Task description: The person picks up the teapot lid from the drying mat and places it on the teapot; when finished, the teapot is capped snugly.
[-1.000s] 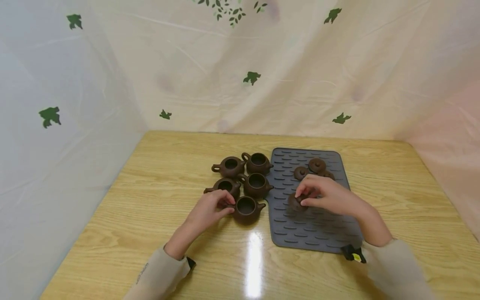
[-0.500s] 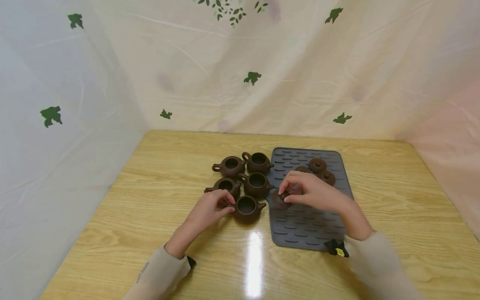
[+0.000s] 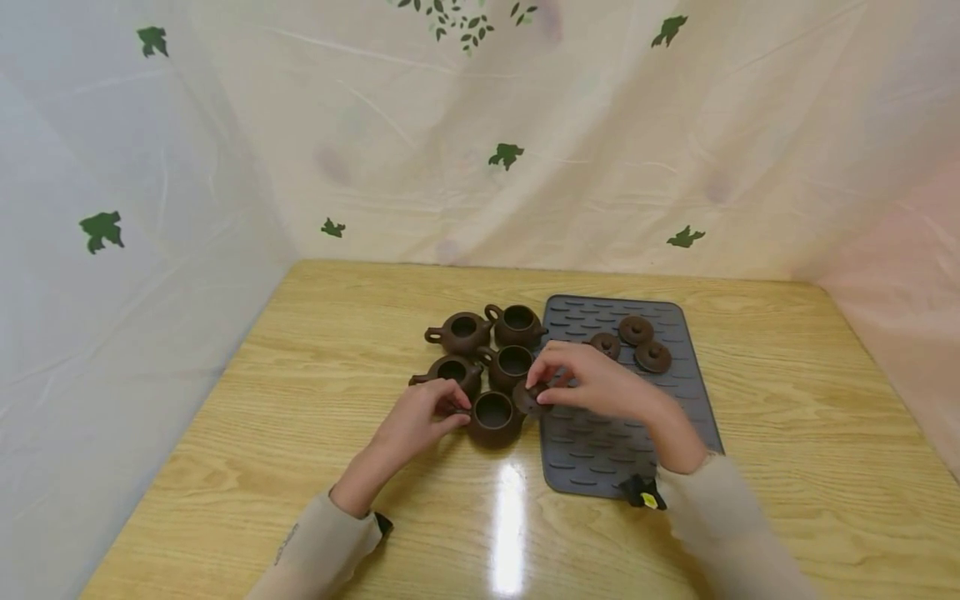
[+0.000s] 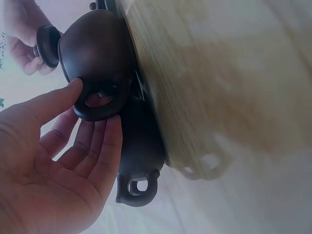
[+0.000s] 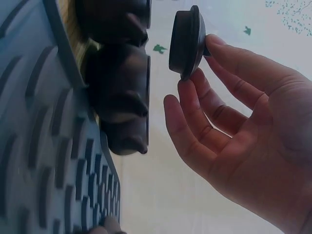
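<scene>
Lid (image 3: 528, 403): pinched by its knob in the right grip (image 3: 590, 379), held in the air just ahead of the fingertips.
Lid shift: over the last second, carried across the mat (image 3: 581, 471) towards the left grip (image 3: 415, 419); now above the spout side of the near teapot (image 3: 492, 434), whether touching the rim I cannot tell.
Near teapot: open-mouthed, just beyond the left grip's fingertips, which grasp its handle (image 4: 96, 115) as they did a second ago.
Other teapots (image 3: 513, 380): four, all uncovered, beyond the left grip on the desk (image 3: 315, 350).
Spare lids (image 3: 652, 357): three, on the mat beyond the right grip.
Lidding stage: apparently mid-carry; lid close to the mouth, not yet seated, so this pot seems unfinished.
</scene>
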Demonstrator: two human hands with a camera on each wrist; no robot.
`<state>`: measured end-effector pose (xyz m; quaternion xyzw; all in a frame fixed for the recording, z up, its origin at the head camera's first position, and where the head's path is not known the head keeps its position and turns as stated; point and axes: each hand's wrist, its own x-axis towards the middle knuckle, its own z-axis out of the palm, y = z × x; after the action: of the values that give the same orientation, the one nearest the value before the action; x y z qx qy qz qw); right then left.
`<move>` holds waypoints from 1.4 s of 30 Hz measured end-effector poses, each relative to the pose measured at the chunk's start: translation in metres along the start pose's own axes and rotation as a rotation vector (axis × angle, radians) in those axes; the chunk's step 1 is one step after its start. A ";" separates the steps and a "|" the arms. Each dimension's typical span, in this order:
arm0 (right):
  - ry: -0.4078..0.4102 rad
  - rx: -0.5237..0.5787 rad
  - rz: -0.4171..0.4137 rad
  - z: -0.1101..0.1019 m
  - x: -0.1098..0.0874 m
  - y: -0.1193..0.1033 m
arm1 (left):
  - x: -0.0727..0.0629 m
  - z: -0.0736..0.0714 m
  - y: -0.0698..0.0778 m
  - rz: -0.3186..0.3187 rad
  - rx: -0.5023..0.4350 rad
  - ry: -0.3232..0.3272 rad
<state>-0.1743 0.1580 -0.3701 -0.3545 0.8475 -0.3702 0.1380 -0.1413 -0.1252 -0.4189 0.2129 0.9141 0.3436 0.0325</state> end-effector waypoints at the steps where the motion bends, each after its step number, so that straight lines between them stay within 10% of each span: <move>1: -0.002 0.004 -0.005 0.001 0.002 -0.001 | 0.000 0.000 0.000 0.001 0.004 0.002; 42: -0.023 -0.059 -0.054 0.042 0.027 -0.001 | -0.006 0.011 0.004 -0.018 0.015 0.044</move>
<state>-0.1718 0.1159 -0.3975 -0.3852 0.8465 -0.3445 0.1275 -0.1315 -0.1178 -0.4253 0.1975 0.9190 0.3410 0.0139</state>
